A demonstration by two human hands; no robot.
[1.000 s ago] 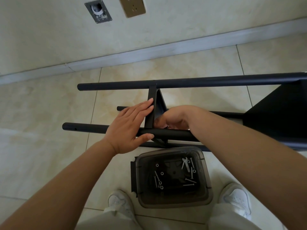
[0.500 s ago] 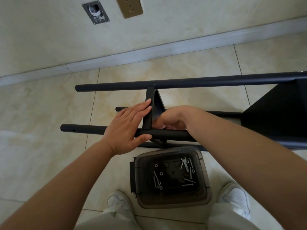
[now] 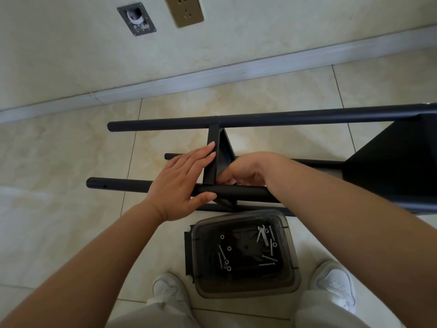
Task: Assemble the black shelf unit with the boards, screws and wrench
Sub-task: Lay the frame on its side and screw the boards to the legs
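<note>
The black shelf unit lies on its side on the tiled floor, with a far pole [image 3: 283, 118] and a near pole [image 3: 118, 184]. A narrow black board [image 3: 212, 162] stands edge-on between them, and a larger black board [image 3: 390, 166] sits at the right. My left hand [image 3: 179, 183] presses flat against the narrow board's left face, thumb under the near pole. My right hand [image 3: 246, 171] is curled at the board's lower right corner by the near pole; its fingertips are hidden. Screws [image 3: 267, 259] and a small wrench [image 3: 261, 234] lie in a smoky plastic tub [image 3: 290, 278].
The tub stands on the floor between my two white shoes [image 3: 170, 292] and just below the near pole. The wall with a skirting board [image 3: 212, 74] and a socket [image 3: 186, 10] runs behind the unit. Bare tiles lie to the left.
Both hands have stayed at the same joint. Only the view has shifted slightly.
</note>
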